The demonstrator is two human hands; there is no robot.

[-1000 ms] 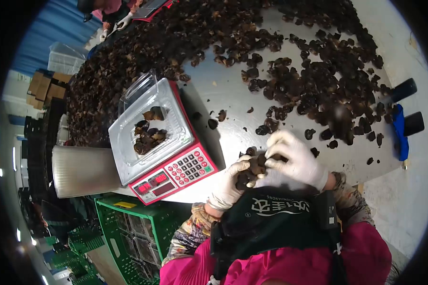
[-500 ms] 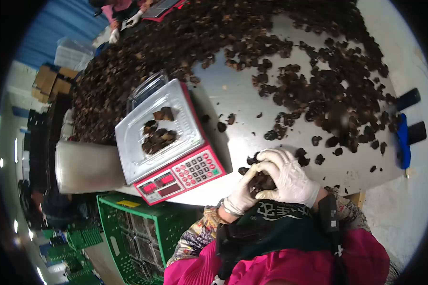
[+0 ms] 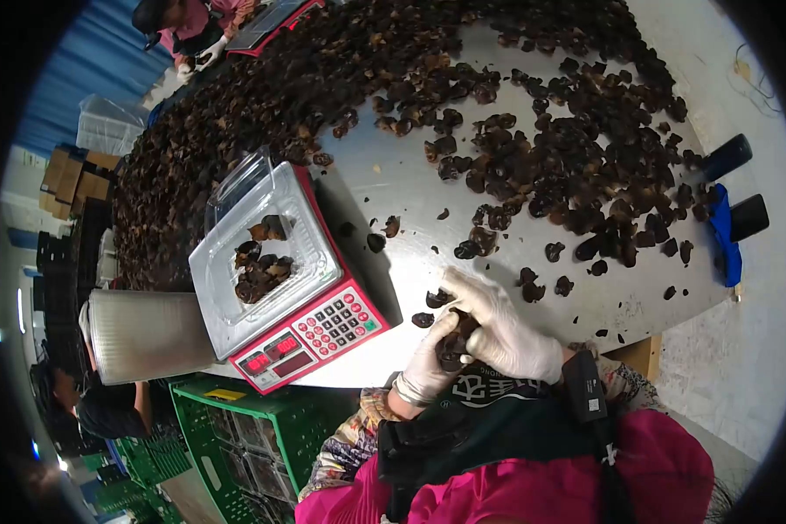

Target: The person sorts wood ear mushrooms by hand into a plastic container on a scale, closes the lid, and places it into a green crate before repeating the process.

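Both my gloved hands are close together at the near edge of the metal table. My left hand (image 3: 426,365) is curled around a clump of dark brown mushrooms (image 3: 454,349) that look like wood ear. Against the same clump, from the right side, my right hand (image 3: 517,336) presses its bent fingers and thumb. A few loose mushroom pieces (image 3: 424,320) lie just beyond my left fingers. To the left, a red digital scale (image 3: 371,314) carries an open clear plastic box (image 3: 313,262) with several mushroom pieces (image 3: 262,278) in it.
A large heap of mushrooms (image 3: 262,113) covers the far table, with a looser spread (image 3: 576,166) at right. Stacked clear boxes (image 3: 153,336) stand left of the scale. Below is a green crate (image 3: 279,428). Another person's gloved hand (image 3: 211,54) works at the back.
My hands have parted slightly, so more of the mushroom clump shows between them. The whole view has shifted, with table items appearing farther left. The box on the scale looks unchanged.
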